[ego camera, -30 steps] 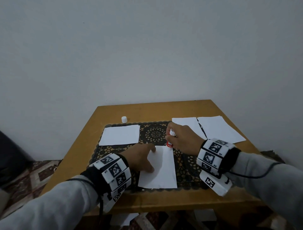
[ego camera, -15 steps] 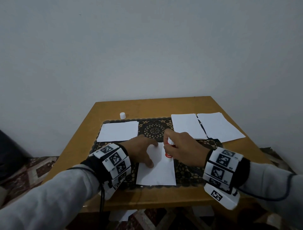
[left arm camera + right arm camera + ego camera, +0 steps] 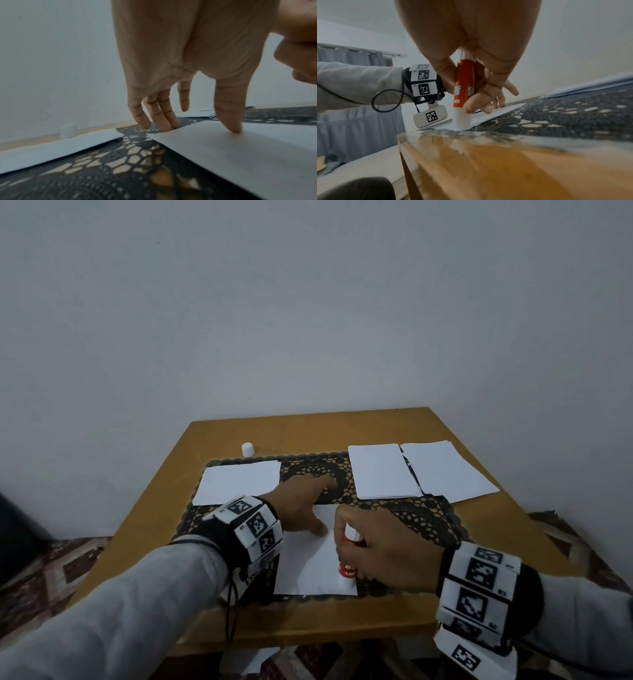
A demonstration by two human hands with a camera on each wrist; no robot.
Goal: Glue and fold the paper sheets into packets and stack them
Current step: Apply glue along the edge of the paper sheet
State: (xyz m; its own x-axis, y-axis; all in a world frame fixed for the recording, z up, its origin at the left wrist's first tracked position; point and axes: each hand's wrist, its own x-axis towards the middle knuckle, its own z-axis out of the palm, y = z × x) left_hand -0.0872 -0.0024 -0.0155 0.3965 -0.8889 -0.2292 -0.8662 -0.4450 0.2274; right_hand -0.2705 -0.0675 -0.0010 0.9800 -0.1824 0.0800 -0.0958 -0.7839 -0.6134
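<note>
We gripped glue stick (image 3: 348,571) in right hand (image 3: 383,553), tip at near-right corner of sheet (image 3: 308,570); left hand (image 3: 301,508) flat, fingers (image 3: 229,121) pinning sheet. Risk: glue dragging sheet, smearing lace mat (image 3: 421,518).

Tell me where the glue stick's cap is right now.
In the head view the small white cap stands on the bare wooden table at the far left, just beyond the lace mat and the left paper stack.
</note>
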